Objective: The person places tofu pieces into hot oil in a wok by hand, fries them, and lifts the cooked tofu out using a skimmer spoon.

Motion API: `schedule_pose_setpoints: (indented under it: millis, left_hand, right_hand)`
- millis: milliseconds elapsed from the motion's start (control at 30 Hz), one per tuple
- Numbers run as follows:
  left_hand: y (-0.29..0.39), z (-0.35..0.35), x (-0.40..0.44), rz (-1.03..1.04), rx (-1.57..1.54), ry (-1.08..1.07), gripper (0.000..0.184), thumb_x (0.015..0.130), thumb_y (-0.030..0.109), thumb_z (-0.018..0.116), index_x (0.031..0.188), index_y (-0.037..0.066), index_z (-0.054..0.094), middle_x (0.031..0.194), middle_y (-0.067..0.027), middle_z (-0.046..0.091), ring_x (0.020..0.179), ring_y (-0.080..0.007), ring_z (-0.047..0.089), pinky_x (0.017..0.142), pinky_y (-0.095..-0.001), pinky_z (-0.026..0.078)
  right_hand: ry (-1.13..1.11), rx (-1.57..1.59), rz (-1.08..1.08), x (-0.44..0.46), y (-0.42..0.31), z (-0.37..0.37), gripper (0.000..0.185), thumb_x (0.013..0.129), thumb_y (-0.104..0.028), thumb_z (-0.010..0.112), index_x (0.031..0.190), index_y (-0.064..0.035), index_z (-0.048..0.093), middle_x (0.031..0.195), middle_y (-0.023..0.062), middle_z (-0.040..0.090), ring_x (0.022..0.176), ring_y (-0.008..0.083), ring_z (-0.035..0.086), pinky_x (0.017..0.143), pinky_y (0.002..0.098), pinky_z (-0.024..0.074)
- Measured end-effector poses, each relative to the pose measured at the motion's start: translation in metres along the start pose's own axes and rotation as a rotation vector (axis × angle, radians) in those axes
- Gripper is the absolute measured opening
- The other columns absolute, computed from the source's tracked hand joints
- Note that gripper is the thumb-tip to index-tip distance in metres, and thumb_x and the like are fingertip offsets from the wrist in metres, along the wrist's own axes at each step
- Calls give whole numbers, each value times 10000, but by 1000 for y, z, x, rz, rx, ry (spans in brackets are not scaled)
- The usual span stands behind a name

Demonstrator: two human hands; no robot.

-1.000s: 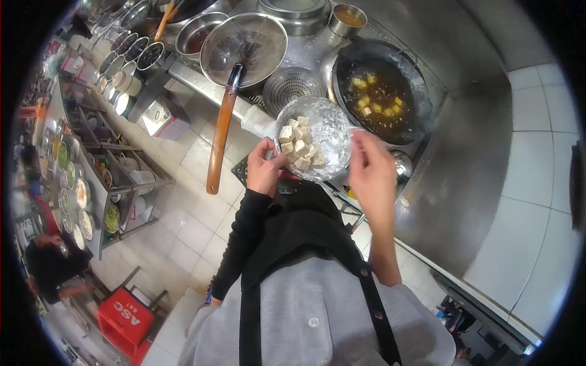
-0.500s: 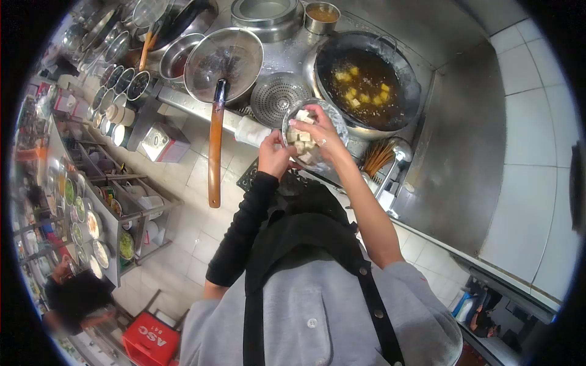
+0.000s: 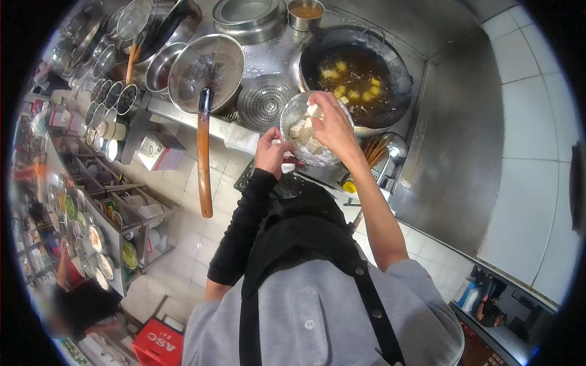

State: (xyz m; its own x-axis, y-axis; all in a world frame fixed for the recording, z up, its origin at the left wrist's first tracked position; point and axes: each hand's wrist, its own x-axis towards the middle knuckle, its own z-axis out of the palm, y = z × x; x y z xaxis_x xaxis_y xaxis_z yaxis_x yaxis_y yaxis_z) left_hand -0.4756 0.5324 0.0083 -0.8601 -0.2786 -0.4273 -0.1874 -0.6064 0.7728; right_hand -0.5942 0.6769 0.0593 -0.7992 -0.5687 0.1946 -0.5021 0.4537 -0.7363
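White cubes (image 3: 298, 129) sit in a metal bowl (image 3: 293, 110), held close to the near side of a wok (image 3: 398, 85) in a working kitchen. The left hand (image 3: 270, 152) grasps the bowl by its near left rim, a hold that seems meant to steady it and leave the mouth free. The right hand (image 3: 332, 129) dips in from the other side, fingertips closed on at least one cube; the hand itself hides how many.

Beyond the bowl, golden pieces (image 3: 340, 91) lie apart from one another in the wok's dark oil (image 3: 354, 58), the short gap between vessels probably limiting drips. A perforated ladle (image 3: 264, 102) rests just left of the bowl, and next to it a mesh strainer (image 3: 198, 67) lies with its wooden handle (image 3: 204, 165) jutting past the counter edge, likely for an easy grab. A brush (image 3: 375, 148) and a ladle (image 3: 396, 146) stand near the wok's lower edge, apparently parked within the right arm's reach. A cup (image 3: 305, 23) of brownish liquid sits behind. At far left, away from the stove, is a co-worker (image 3: 85, 305) in black.
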Motion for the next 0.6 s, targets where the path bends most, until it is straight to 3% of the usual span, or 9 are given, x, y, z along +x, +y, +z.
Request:
schedule_pose_setpoints:
  millis: [200,433,600]
  left_hand:
    - [8,4,-8,-14,47,-44,202,818,-93,560,880,71,460,1019,-89,572,825,-252,663,599,-507,659]
    - [5,1,-18,-13,-2,0,186,820,-93,566,865,55,463,970,-83,558,762,-238,669,550,-469,658]
    - [4,-5,-23,-15,-11,7,186,819,-87,568,865,58,462,974,-83,555,776,-246,665,549,-463,657]
  right_hand:
    - [-17,-35,27,-8,3,-6,355,897,-106,688,1240,-41,622,1157,226,612,1077,445,619,916,510,497]
    - [-29,-135,98,-12,-9,-3,341,968,-215,639,1265,-53,603,1103,282,646,1007,476,645,850,550,513]
    - [-140,-76,115,-11,-10,-8,319,955,-138,636,1256,-38,591,1121,279,643,1043,476,632,889,535,506]
